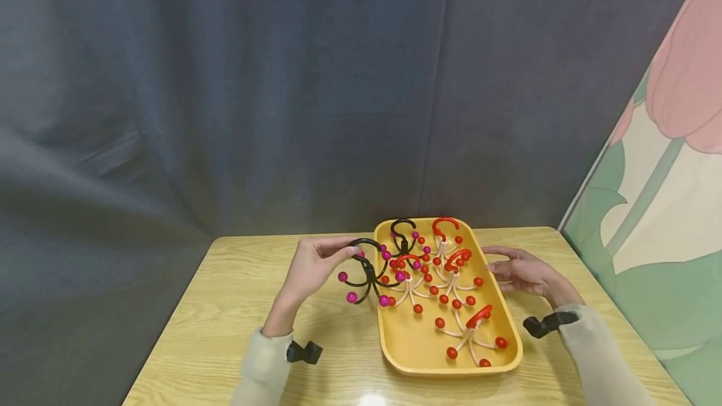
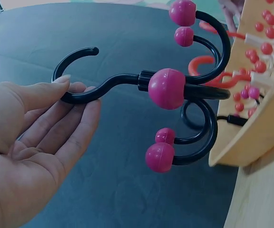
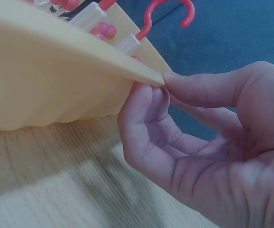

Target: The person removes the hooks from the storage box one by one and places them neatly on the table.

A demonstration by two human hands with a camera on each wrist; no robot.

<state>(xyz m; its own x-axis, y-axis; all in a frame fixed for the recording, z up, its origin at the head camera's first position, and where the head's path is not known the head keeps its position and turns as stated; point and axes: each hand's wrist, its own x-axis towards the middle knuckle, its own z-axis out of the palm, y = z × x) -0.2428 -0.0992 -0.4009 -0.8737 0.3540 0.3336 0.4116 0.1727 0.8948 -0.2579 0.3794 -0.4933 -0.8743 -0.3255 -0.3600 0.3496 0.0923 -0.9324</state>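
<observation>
By its curved hook, my left hand (image 1: 314, 269) pinches a black hanger (image 1: 370, 273) with several curled arms tipped in magenta balls. The hanger hangs just left of the yellow tray (image 1: 408, 346), partly over its left rim. In the left wrist view, thumb and fingers close on the bend of the black hook (image 2: 75, 97). My right hand (image 1: 524, 275) grips the tray's right rim between thumb and curled fingers, as the right wrist view shows on the tray wall (image 3: 56, 85). Inside the tray lie another black hanger (image 1: 403, 247) and several red-hooked white hangers (image 1: 454, 279) with red balls.
The tray stands on a light wooden table (image 1: 225, 324). A dark grey curtain (image 1: 282, 111) hangs behind the table's far edge. On the right is a panel with a painted tulip (image 1: 685, 67).
</observation>
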